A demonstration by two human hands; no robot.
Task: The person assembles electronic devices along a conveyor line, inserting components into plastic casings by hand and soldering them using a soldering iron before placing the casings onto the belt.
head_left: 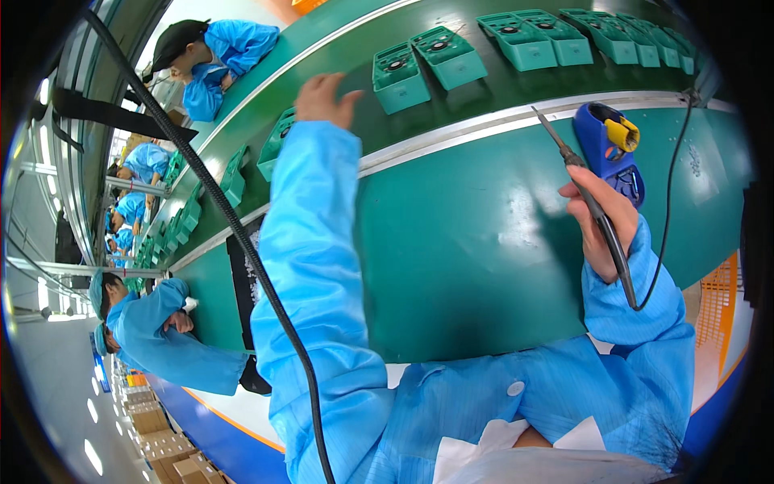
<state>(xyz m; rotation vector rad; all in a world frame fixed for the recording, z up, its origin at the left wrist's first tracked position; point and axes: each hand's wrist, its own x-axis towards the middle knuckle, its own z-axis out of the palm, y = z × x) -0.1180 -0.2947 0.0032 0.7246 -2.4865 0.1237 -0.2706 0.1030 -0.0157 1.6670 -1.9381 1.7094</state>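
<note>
My left hand [324, 100] reaches far out over the dark green conveyor belt [355, 133], fingers stretched and thumb apart, holding nothing. Just right of it stands a green plastic tray [401, 81] with a small round part inside. Another green tray [276, 147] lies partly hidden behind my left sleeve. In my right hand [619, 216] is a soldering iron [595, 208], gripped by its black handle. Its metal tip points up and left, above the metal rail. A blue soldering iron stand [595, 137] with a yellow holder sits just beyond the right hand.
More green trays [528, 44] line the belt on both sides. A metal rail [451, 137] divides belt from green worktop [451, 266]. The iron's cord [676, 153] loops at right. A black flexible tube [218, 194] crosses the left side. Co-workers [234, 48] sit across and at left.
</note>
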